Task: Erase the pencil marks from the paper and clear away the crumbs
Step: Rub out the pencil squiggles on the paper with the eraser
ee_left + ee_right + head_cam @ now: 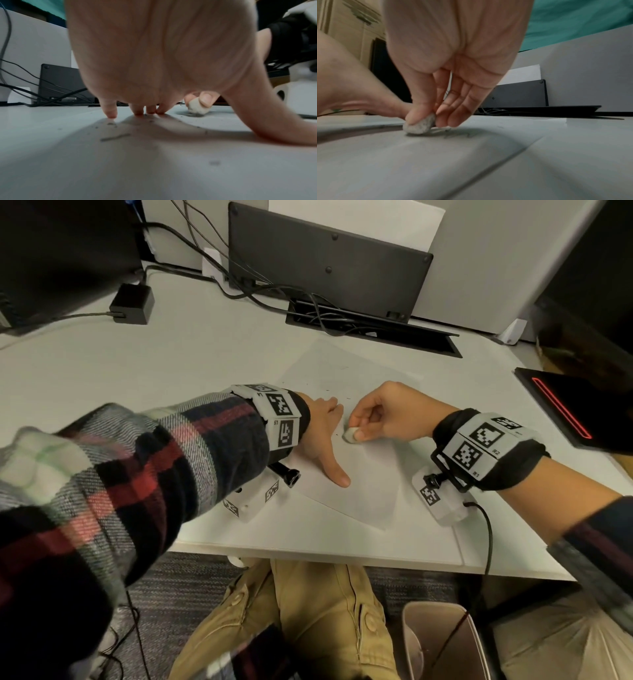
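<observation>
A sheet of paper (346,440) lies on the white desk (171,364), with a black power adapter (132,302) and its cables far back on the left, a dark panel (325,265) leaning upright behind an open cable tray (373,328), and a black device with a red-lit outline (575,409) at the right edge; a bin (442,645) stands on the floor below. The left hand (322,433) spans the sheet with straight fingers, its fingertips (111,115) and outstretched thumb pressing the paper down. Just beside it, the right hand (387,412) arches over the page and pinches a small, greyed eraser (419,125) between thumb and fingers, its underside touching the paper. Dark crumbs (115,137) are scattered under the left palm. Faint pencil marks (460,133) sit by the eraser, blurred and hard to read.
</observation>
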`<state>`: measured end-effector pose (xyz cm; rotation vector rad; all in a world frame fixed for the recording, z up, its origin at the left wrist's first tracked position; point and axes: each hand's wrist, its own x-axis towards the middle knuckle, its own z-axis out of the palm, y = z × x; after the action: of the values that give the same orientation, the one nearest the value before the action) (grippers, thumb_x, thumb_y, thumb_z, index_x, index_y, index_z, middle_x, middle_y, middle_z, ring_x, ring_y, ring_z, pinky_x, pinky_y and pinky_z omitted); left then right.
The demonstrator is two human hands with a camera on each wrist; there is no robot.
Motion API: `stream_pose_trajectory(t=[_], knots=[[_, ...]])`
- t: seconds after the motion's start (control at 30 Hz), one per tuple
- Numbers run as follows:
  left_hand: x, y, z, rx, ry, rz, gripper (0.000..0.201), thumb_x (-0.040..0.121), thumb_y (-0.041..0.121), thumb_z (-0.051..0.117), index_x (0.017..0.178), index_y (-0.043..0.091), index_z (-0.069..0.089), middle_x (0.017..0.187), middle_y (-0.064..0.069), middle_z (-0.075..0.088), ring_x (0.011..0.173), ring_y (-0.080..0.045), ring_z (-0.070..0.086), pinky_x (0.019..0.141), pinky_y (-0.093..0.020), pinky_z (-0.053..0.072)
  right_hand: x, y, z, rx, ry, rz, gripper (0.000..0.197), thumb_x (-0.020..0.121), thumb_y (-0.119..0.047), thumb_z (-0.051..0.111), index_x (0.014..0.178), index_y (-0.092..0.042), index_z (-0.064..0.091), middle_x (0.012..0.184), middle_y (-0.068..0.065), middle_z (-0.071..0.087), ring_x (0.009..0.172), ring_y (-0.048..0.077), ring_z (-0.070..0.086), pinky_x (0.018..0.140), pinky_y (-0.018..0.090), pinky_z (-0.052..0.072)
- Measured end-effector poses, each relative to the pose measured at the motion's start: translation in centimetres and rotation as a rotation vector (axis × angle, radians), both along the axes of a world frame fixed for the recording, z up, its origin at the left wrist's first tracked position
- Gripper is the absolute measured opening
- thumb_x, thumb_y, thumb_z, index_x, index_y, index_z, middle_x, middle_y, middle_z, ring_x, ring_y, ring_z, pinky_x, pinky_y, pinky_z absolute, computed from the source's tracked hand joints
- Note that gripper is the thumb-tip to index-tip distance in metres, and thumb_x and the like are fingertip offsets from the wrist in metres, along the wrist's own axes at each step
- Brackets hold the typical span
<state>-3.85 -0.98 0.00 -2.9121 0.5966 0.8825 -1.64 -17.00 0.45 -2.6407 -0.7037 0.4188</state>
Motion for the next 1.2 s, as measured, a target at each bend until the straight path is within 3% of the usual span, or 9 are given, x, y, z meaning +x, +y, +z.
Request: stream_pose_trajectory(t=[0.13, 0.27, 0.43, 0.57, 0.63, 0.77, 0.9, 1.03, 1.2], knots=[[0.0, 0.1, -0.2, -0.022, 0.013, 0.015, 0.130, 0.062, 0.073, 0.063, 0.147, 0.018, -0.018, 0.155, 0.003, -0.022, 0.145, -0.014, -0.009, 0.117, -0.037, 0.007, -0.5, 0.5, 0.2, -0.018, 0.041, 0.039, 0.020, 0.077, -0.020, 0.074, 0.094, -0.011, 0.073, 0.085, 0.007, 0.072, 0.069, 0.008, 0.059, 0.076, 0.025, 0.050], [0.1, 0.1, -0.2, -0.012, 0.014, 0.015, 0.129, 0.062, 0.074, 0.063, 0.147, 0.018, -0.018, 0.155, 0.003, -0.022, 0.145, -0.014, -0.009, 0.117, -0.036, 0.008, -1.8, 0.3, 0.2, -0.013, 0.158, 0.118, 0.016, 0.076, -0.019, 0.074, 0.091, -0.014, 0.073, 0.074, -0.005, 0.067, 0.062, 0.000, 0.054, 0.066, 0.014, 0.046], [0.0, 0.0, -0.1, -0.005, 0.004, 0.001, 0.129, 0.063, 0.074, 0.062, 0.147, 0.018, -0.018, 0.156, 0.003, -0.021, 0.145, -0.017, -0.010, 0.116, -0.039, 0.007, -0.5, 0.5, -0.1, -0.068, -0.024, 0.033, 0.019, 0.078, -0.022, 0.073, 0.095, -0.013, 0.072, 0.086, 0.005, 0.071, 0.064, 0.001, 0.054, 0.066, 0.013, 0.045], [-0.2, 0.0, 0.1, 0.031, 0.012, 0.019, 0.125, 0.065, 0.076, 0.059, 0.146, 0.024, -0.020, 0.155, 0.007, -0.023, 0.144, -0.025, -0.013, 0.115, -0.043, 0.002, -1.8, 0.7, 0.0, -0.052, 0.089, 0.092, 0.018, 0.078, -0.022, 0.073, 0.094, -0.014, 0.073, 0.079, -0.006, 0.068, 0.061, -0.004, 0.054, 0.065, 0.010, 0.045], [-0.3, 0.0, 0.2, 0.031, 0.007, 0.018, 0.124, 0.065, 0.075, 0.059, 0.147, 0.025, -0.019, 0.155, 0.006, -0.022, 0.144, -0.027, -0.012, 0.115, -0.043, 0.002, -2.1, 0.9, 0.0, -0.045, 0.109, 0.127, 0.016, 0.078, -0.021, 0.073, 0.093, -0.014, 0.073, 0.080, -0.004, 0.069, 0.061, -0.005, 0.054, 0.065, 0.010, 0.045], [-0.2, 0.0, 0.0, 0.023, -0.003, 0.001, 0.125, 0.064, 0.076, 0.059, 0.147, 0.025, -0.019, 0.156, 0.005, -0.020, 0.144, -0.030, -0.010, 0.115, -0.045, 0.004, -0.8, 1.2, -0.1, -0.080, -0.067, 0.043, 0.015, 0.079, -0.022, 0.072, 0.091, -0.013, 0.071, 0.084, 0.004, 0.070, 0.061, -0.003, 0.053, 0.065, 0.013, 0.042], [0.0, 0.2, -0.2, 0.024, 0.006, 0.014, 0.125, 0.063, 0.077, 0.059, 0.147, 0.027, -0.020, 0.155, 0.006, -0.022, 0.143, -0.029, -0.015, 0.115, -0.045, 0.000, -1.7, 1.3, -0.2, -0.037, 0.076, 0.104, 0.016, 0.078, -0.021, 0.073, 0.091, -0.012, 0.073, 0.079, 0.001, 0.069, 0.060, -0.006, 0.054, 0.063, 0.011, 0.044], [-0.2, 0.1, 0.0, 0.029, -0.019, 0.003, 0.125, 0.065, 0.077, 0.057, 0.147, 0.023, -0.020, 0.156, 0.005, -0.021, 0.144, -0.027, -0.010, 0.115, -0.044, 0.004, -0.9, 0.8, 0.1, -0.047, -0.026, 0.030, 0.013, 0.078, -0.023, 0.073, 0.088, -0.016, 0.072, 0.077, -0.001, 0.068, 0.058, -0.009, 0.053, 0.063, 0.013, 0.043], [0.0, 0.2, -0.1, 0.040, -0.013, -0.009, 0.124, 0.064, 0.077, 0.058, 0.147, 0.024, -0.019, 0.155, 0.006, -0.022, 0.144, -0.026, -0.010, 0.115, -0.044, 0.004, -2.0, 0.0, 0.4, -0.063, 0.084, 0.062, 0.013, 0.077, -0.020, 0.074, 0.088, -0.014, 0.073, 0.072, -0.008, 0.065, 0.060, -0.004, 0.054, 0.063, 0.008, 0.043]])
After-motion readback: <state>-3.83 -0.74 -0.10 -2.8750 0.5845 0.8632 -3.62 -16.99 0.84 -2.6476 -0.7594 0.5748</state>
